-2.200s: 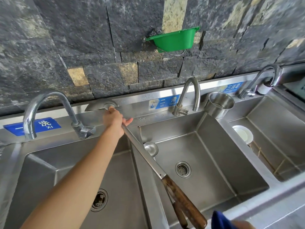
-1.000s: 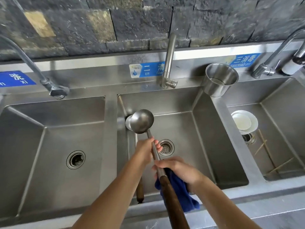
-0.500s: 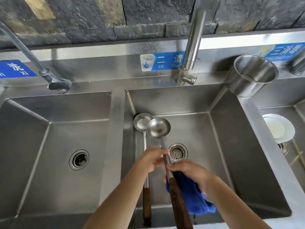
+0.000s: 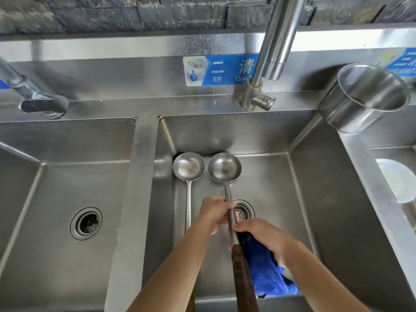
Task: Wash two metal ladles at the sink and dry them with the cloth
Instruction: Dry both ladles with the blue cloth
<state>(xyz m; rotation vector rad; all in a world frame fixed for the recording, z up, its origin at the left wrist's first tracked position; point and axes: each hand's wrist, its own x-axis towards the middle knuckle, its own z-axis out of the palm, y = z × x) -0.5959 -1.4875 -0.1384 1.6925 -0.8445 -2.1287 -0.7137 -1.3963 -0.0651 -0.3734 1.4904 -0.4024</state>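
Over the middle sink basin (image 4: 265,136) I hold a metal ladle (image 4: 224,169) with a dark wooden handle, its bowl pointing away from me. My left hand (image 4: 215,213) grips the metal shaft. My right hand (image 4: 262,237) holds a blue cloth (image 4: 266,273) against the shaft just above the wooden grip. A second metal ladle (image 4: 188,168) lies in the basin to the left, bowl up near the back corner, its handle running under my left arm.
The middle faucet (image 4: 273,48) rises above the basin's back edge. A steel cup (image 4: 364,97) stands at the right corner. The left basin (image 4: 45,188) has a drain; the right basin holds a white dish (image 4: 398,180). The middle drain (image 4: 244,210) sits under my hands.
The ladle was lifted from the back ledge and brought over the middle basin. My right hand with the cloth joined it. The view has moved closer and lower.
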